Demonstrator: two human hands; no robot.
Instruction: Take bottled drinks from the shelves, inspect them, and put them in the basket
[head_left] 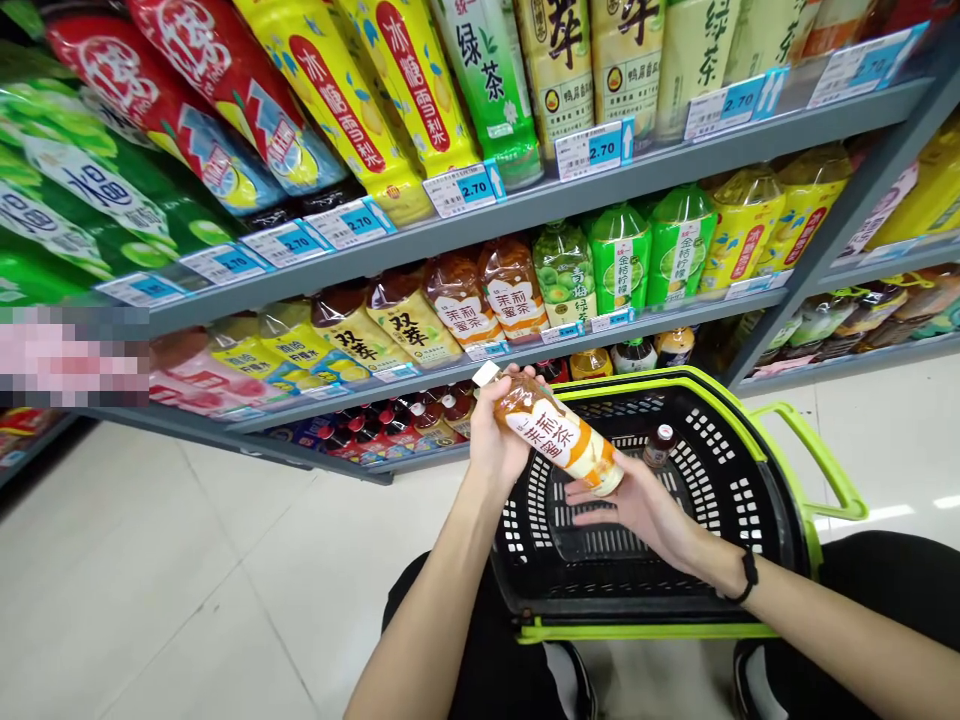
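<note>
A bottle of orange-brown jasmine honey tea [555, 432] with a white cap is tilted above the shopping basket, its label facing up. My left hand [501, 425] is closed round its neck end, thumb near the cap. At the bottle's base is my right hand [637, 505], its fingers stretched out and spread, the thumb touching the bottle's lower end. Beneath both hands stands a black shopping basket [705, 600] with a lime-green rim. A small dark bottle [660, 445] with a pale cap is inside it.
Drink shelves [420, 250] run across the front, with several rows of bottles and price tags. Matching jasmine tea bottles [514, 290] stand on the middle shelf. The basket's green handle [817, 460] sticks out to the right. Pale floor tiles [225, 560] lie at left.
</note>
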